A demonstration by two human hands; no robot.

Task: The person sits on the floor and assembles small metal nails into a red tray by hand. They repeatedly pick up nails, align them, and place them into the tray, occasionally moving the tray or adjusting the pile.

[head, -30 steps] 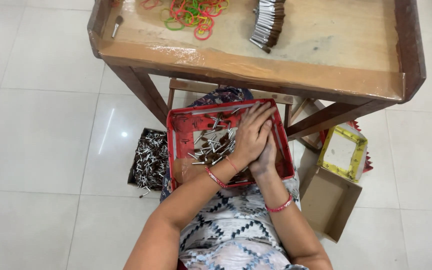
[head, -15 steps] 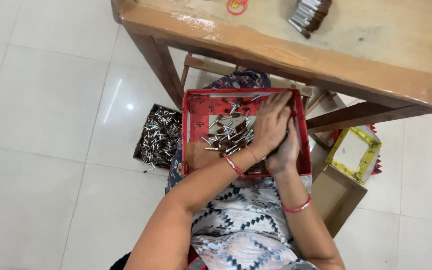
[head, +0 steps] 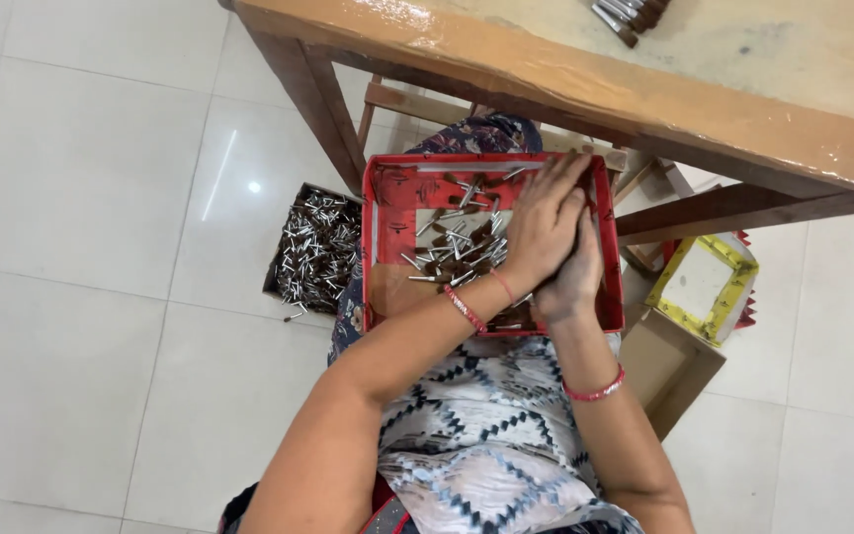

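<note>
Both hands point(head: 555, 242) pressed together, perhaps gripping, over red tray point(head: 384, 198)

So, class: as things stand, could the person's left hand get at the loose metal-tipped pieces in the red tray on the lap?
Probably yes. The left hand is already over the red tray, laid on the right hand, and the metal-tipped pieces lie uncovered just beside it. The table edge sits above but does not block them.

Wooden table point(head: 585, 74) bears brown-and-silver sticks point(head: 628, 14). Tiled floor point(head: 101, 297) bears a box of metal pieces point(head: 316, 252) and a yellow-edged tray point(head: 702, 287).
</note>
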